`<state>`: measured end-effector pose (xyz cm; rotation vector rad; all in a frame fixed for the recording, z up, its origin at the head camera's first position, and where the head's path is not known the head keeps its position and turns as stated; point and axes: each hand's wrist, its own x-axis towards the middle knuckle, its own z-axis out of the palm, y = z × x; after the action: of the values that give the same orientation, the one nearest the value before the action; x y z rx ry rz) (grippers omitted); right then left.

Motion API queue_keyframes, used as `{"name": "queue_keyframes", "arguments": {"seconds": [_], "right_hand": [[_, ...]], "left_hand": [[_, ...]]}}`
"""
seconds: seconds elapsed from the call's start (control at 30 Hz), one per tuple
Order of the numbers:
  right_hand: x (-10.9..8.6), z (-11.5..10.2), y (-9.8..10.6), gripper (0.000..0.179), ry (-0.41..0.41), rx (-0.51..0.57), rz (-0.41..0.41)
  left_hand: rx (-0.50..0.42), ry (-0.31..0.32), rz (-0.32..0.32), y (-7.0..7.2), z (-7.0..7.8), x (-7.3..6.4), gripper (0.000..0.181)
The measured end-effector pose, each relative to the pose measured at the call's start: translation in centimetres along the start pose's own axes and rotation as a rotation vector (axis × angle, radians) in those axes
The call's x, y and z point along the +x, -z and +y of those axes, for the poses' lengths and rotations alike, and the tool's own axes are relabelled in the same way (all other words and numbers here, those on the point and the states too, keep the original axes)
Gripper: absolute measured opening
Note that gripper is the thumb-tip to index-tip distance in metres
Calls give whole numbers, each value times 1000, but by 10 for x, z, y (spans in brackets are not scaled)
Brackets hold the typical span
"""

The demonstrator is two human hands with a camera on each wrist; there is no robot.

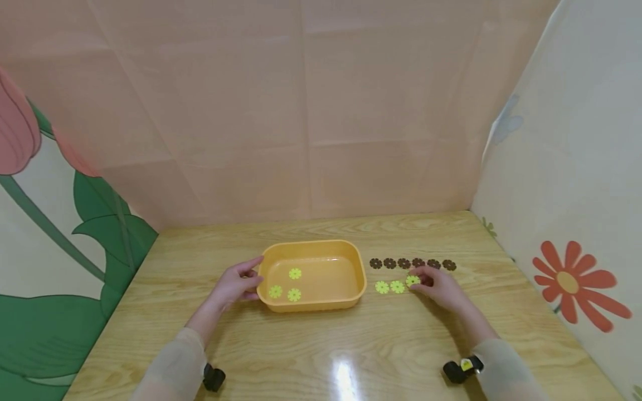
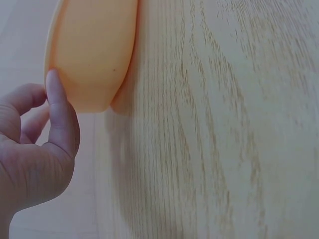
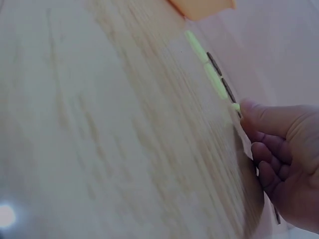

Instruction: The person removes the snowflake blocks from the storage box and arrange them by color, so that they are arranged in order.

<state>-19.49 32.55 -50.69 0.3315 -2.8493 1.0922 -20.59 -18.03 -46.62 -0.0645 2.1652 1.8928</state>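
Left hand (image 1: 241,283): grips the orange plastic tray (image 1: 326,283) at the rim of its left end.
Right hand (image 1: 438,286): pinches one lime flower piece (image 1: 412,280) between thumb and fingertips; whether that piece touches the wood-grain counter (image 1: 301,348) cannot be told.
Tray position: upright on the counter, between the hands.
Tray contents: three lime flower pieces (image 1: 294,295), flat on the bottom, toward the left end.
Lime row: two lime flower pieces (image 1: 382,287) lie side by side on the counter, between tray and right hand.
Brown row: six brown flower pieces (image 1: 389,263) lined up just beyond, partly behind the right hand.
Right wall: printed red flower (image 1: 567,282).
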Motion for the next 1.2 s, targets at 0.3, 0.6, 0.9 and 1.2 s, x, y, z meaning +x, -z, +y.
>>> {"name": "queue_keyframes", "arguments": {"seconds": [0.3,0.6,0.9,1.2], "right_hand": [[0,5,-3,31,88,-40,31],[-3,8,-4,29,119,-71,32],[-6,7,-3,30,146,-44,28],[-6,8,-3,19,150,-15,89]], "left_hand": [[9,5,4,0,1,-1,59],[28,12,6,1,3,-1,59],[27,10,10,1,3,-2,60],[26,10,12,1,2,-1,59]]}}
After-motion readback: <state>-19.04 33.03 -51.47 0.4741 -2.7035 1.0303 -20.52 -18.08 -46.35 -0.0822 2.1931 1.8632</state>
